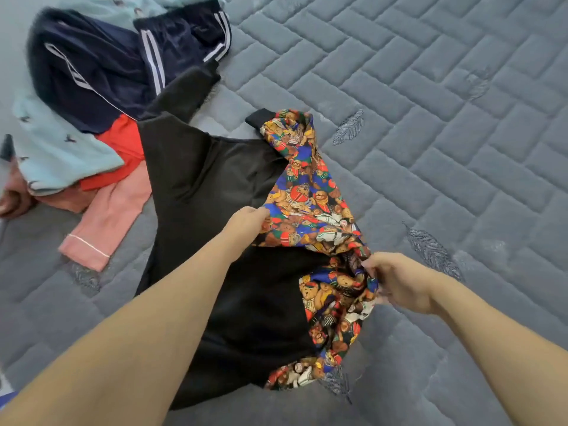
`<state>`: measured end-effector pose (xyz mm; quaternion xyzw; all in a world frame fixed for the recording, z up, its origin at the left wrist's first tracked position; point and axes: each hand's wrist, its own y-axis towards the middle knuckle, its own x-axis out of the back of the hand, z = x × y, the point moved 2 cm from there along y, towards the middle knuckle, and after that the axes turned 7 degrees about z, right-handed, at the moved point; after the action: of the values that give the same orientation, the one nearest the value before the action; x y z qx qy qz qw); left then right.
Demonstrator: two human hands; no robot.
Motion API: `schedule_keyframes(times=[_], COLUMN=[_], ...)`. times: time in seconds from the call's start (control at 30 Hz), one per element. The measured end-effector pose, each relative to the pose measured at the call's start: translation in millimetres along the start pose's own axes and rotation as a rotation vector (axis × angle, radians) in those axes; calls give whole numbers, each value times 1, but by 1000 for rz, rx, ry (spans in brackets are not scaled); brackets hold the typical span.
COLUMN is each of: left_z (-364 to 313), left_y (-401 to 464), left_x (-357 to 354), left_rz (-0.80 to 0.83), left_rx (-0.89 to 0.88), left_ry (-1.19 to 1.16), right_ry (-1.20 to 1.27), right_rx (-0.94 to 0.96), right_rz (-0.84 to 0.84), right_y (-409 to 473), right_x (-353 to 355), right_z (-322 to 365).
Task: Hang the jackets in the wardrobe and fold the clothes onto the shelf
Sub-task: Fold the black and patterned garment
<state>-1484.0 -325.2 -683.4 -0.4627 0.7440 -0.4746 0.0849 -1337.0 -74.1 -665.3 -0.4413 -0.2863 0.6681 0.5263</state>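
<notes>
Jacket ran lengthwise away from the person on the bed; left hand apparently pinched its printed lining, right hand gripped nearer.

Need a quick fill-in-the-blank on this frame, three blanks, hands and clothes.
1. Both hands grip the jacket's ____-print lining.
2. The navy garment has ____ stripes.
3. The pink sleeve lies on the person's ____ side of the jacket.
The left hand and right hand are both in view.

Missing words: teddy bear; white; left
</notes>
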Motion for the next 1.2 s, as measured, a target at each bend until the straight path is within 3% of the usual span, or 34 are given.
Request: schedule_keyframes(times=[0.07,0.17,0.27,0.37,0.47,0.67,0.8,0.93,1.03,1.13,1.2], left_z=[2,3,11,27,34,26,1,-67,-133,-197,-233], left_y=[7,18,26,28,24,6,-15,-28,-37,-41,-32], left_x=[-2,-10,-23,-31,-31,-36,-46,-77,-130,-187,-222], left_rz=[-4,-116,-84,-8,-38,-113,-331,-480,-604,-719,-775], left_rx=[96,-35,-155,-169,-296,-464,-507,-532,-694,-847,-829], left_ry=[323,834,853,756,799,665,705,811,1064,1138,1173], right_ry=[-39,-236,-813,-1443,-1851,-2378,-2223,-2120,-2036,-1850,-1727], right_rx=[-116,-97,50,241,480,461,313,73,-41,-133,-160], right_rz=[-44,-371,-669,-675,-590,-295,-286,-285,-261,-247,-277], right_y=[2,28,66,91,121,158,108,38,-38,-109,-141], right_x=[14,38,50,27,-3,-32,11,79,141,212,254], right_z=[1,25,62,102,143,170,168,162,158,151,143])
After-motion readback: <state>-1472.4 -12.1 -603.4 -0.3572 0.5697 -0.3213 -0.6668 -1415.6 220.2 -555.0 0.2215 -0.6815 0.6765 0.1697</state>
